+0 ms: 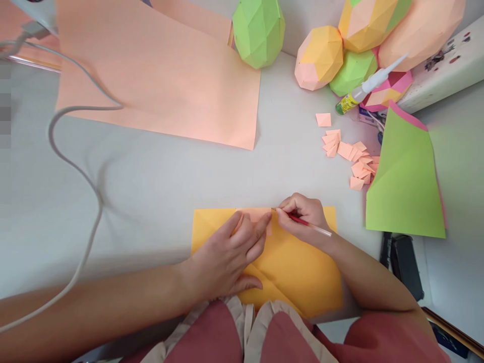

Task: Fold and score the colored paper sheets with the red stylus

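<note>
A yellow paper sheet (302,272) lies at the table's near edge. Along its top edge sits a small peach paper piece (259,214), partly hidden under fingers. My left hand (236,249) rests on both papers, its fingers stretched out and pressing the peach piece down. In my right hand (304,214) is a slim red pencil (300,220), pinched near its point. The tip touches the paper by the peach piece's upper right corner.
Small folded peach pieces (361,161) lie scattered at right, beside a green sheet (408,181). Behind them are a glue bottle (351,100) and several faceted paper shapes (259,33). A large peach sheet (162,75) covers the back left; a white cable (96,201) crosses the left side.
</note>
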Motion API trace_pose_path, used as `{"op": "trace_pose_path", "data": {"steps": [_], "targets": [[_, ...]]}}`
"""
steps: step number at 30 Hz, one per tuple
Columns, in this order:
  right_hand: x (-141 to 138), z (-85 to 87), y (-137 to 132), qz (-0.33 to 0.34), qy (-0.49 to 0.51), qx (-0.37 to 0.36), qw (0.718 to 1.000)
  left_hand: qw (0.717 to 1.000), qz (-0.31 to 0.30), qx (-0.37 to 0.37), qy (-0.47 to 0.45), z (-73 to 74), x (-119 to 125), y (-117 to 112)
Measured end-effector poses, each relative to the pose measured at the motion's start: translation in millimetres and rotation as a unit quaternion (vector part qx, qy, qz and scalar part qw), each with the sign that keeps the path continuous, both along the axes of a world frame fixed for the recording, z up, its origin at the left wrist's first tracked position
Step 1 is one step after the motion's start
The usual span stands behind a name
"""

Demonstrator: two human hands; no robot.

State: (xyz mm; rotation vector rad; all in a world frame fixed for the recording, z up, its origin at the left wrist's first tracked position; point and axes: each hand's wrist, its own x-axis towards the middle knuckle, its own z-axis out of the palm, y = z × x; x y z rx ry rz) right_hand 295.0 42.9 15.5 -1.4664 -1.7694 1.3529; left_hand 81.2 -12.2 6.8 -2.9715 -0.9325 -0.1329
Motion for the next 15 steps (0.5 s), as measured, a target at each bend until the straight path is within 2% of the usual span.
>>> {"op": "trace_pose_path", "data": {"steps": [8,11,15], "targets": [[2.6,0.1,1.0,0.001,0.03,-0.011,0.999,1.0,0.001,0.001,-0.002,0.6,0.8,-0.8],[2.7,-1.9,3.6,-0.046,0.084,-0.017,0.995,1.0,-0.001,0.004,-0.003,0.9,0.4,-1.1],[2.0,-7.3,9.5,-0.124,0.153,0.031,0.98,1.0,-0.002,0.001,-0.016,-0.8,-0.4,-0.3]]}}
